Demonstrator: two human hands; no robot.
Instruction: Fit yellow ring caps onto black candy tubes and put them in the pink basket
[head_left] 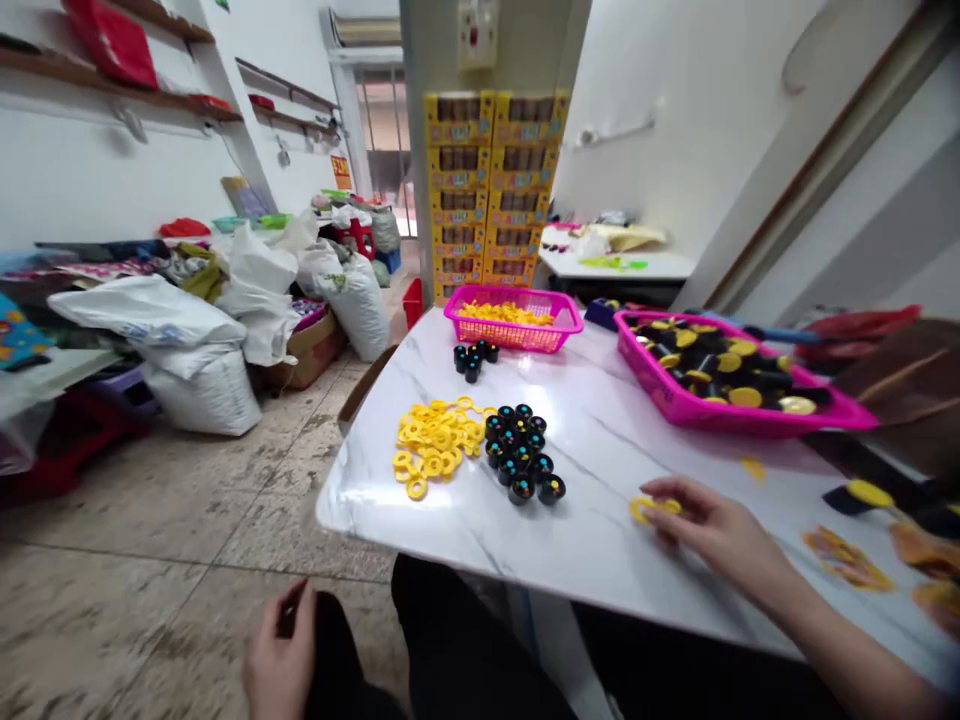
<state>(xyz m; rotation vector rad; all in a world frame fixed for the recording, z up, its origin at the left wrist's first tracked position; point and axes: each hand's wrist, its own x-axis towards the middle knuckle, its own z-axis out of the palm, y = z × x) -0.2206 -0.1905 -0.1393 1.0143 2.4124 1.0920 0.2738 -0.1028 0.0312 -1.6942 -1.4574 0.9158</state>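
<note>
My right hand (705, 525) is over the right part of the table, thumb and fingers closed on a small yellow plastic ring piece (643, 508). My left hand (281, 650) hangs low beside my knee, off the table, with its fingers curled; whether anything is inside them I cannot make out. A loose heap of yellow ring pieces (435, 440) lies near the table's left end. Right beside it, round black cups (521, 455) with small coloured bits inside stand close together. Farther back is a smaller cluster of black pieces (472, 360).
A pink basket (555, 338) of yellow pieces stands at the far edge. To the right, a larger pink basket (675, 408) holds black-and-yellow pieces. Several blurred items, including a black piece with a yellow top (870, 493), lie at the right. Stacked yellow boxes (457, 205) rise behind the table.
</note>
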